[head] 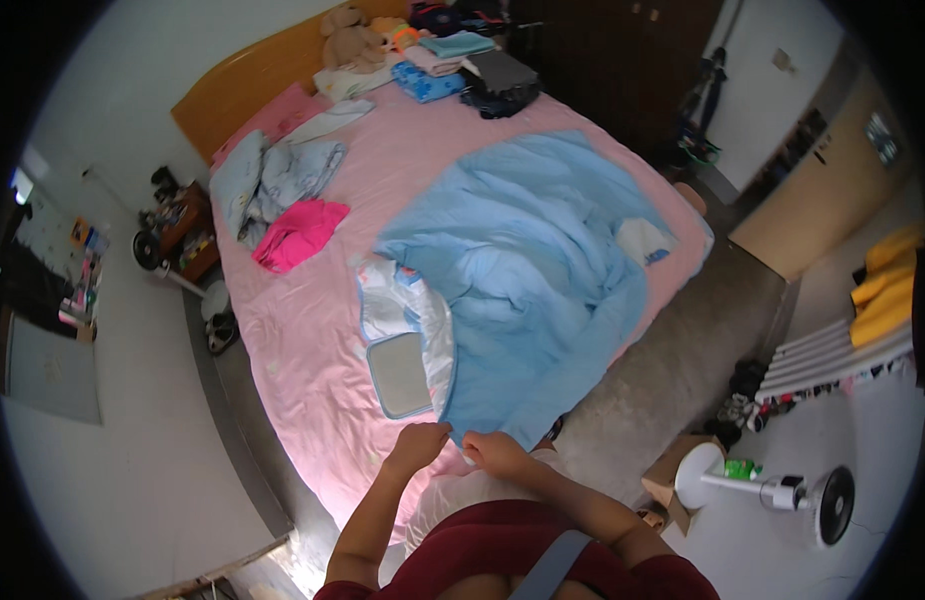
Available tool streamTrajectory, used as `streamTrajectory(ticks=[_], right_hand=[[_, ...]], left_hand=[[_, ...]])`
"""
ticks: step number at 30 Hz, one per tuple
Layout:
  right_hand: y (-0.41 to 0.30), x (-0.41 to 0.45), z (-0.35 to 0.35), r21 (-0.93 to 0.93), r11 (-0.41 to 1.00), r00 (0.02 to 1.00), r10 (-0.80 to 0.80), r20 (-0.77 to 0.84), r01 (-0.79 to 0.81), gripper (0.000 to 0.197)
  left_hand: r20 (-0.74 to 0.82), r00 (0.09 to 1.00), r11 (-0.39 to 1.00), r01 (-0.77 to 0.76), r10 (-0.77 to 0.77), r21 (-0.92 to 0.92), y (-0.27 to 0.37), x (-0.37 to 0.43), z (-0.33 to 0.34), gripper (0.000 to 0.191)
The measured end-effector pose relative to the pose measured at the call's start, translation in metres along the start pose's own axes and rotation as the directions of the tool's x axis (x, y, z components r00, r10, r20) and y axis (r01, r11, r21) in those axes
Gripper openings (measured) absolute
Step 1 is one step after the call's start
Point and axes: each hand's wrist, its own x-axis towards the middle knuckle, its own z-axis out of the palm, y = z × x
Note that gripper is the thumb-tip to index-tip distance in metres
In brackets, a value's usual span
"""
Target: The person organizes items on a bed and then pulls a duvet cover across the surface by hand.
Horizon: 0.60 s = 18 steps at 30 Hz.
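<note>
A light blue quilt (530, 247) lies rumpled over the right side of the bed. Its near corner reaches my body, and both hands pinch it there. My left hand (419, 448) grips the quilt's edge just left of the corner. Close beside it, my right hand (496, 453) is closed on the same corner. Along the left edge the quilt folds over, baring a white patterned underside (391, 300). A grey flat rectangular item with blue edging (399, 376) lies next to that fold, partly covered by it.
A pink sheet (305, 360) covers the bed. Bright pink cloth (301, 234) and a pale blue bundle (290, 176) lie at the left. Folded textiles (440, 64) and a plush toy (350, 41) sit by the headboard (245, 71). A white fan (762, 487) stands at the right.
</note>
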Motion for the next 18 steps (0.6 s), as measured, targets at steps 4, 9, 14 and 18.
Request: streamTrajectory(ticks=[4, 9, 14, 18], right_hand=[[-0.021, -0.015, 0.009, -0.031, 0.999, 0.992, 0.036, -0.118, -0.04, 0.011], [-0.036, -0.044, 0.01, -0.024, 0.992, 0.974, 0.117, -0.195, -0.124, 0.015], [-0.035, -0.088, 0.036, -0.065, 0.993, 0.961, 0.076, -0.266, -0.097, 0.017], [-0.041, -0.118, 0.053, 0.005, 0.986, 0.947, 0.162, -0.277, -0.167, 0.014]], left_hand=[[-0.108, 0.989, 0.992, -0.109, 0.102, -0.063, -0.004, -0.01, -0.007, 0.015], [-0.156, 0.976, 0.973, -0.175, 0.151, -0.15, 0.0, -0.017, -0.002, 0.013], [-0.146, 0.977, 0.978, -0.176, 0.158, -0.115, 0.011, -0.034, 0.033, 0.016], [-0.135, 0.985, 0.989, -0.12, 0.108, -0.086, 0.022, -0.07, 0.047, 0.017]])
